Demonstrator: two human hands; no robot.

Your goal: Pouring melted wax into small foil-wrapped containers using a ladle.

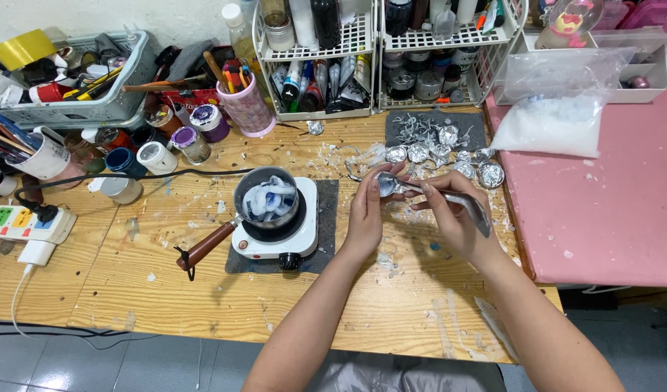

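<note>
Left hand (364,210): gripping the spoon (435,194) at its bowl, fingers closing around it.
Right hand (453,214): pinching the spoon handle.
Spoon: hovering over the table (166,290), between pot (266,197) and foil cups (449,154).

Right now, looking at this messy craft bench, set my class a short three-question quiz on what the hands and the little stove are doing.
1. True or false: the left hand touches the bowl of the metal spoon.
2. What stands on the white hotplate? A) a glass jar B) a small pot with a wooden handle C) a pink cup
3. Fill in: the right hand grips the spoon by its ____.

Key: 1 true; 2 B; 3 handle.
</note>
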